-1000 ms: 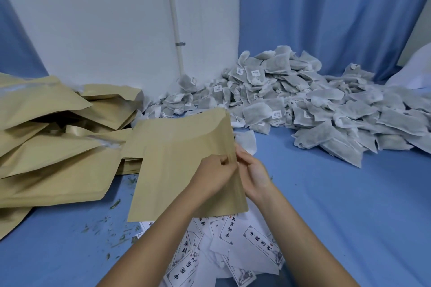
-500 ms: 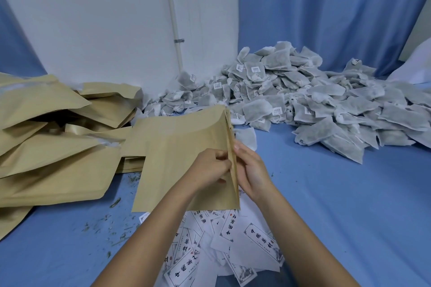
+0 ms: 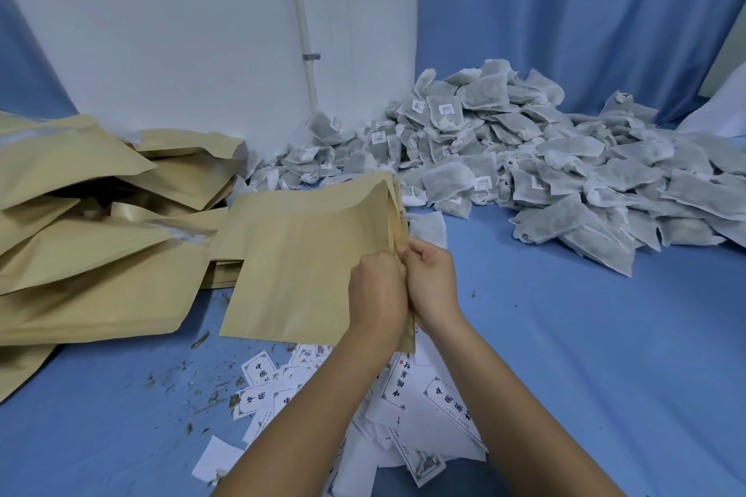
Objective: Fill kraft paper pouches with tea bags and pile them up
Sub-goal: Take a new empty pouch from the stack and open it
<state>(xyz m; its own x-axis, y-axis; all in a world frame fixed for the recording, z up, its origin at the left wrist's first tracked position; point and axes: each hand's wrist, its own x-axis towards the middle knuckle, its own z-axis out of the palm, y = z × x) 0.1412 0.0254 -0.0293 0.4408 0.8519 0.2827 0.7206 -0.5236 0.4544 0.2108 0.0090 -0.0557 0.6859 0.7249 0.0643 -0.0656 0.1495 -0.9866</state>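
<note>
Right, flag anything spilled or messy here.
Loose tea crumbs are scattered over the blue cloth beside the strewn printed labels, in front of the kraft pouch pile; they look spilled from tea bags.

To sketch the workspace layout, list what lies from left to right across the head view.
From the left: pile of kraft pouches → held kraft pouch → left hand, gripping its right edge → right hand, pinching the same edge → heap of tea bags.

white wall [image 3: 161,32] with vertical pipe [image 3: 300,12] beyond left hand [image 3: 377,291]; blue curtain [image 3: 565,12] far right of it; blue surface [image 3: 605,355] underneath.
</note>
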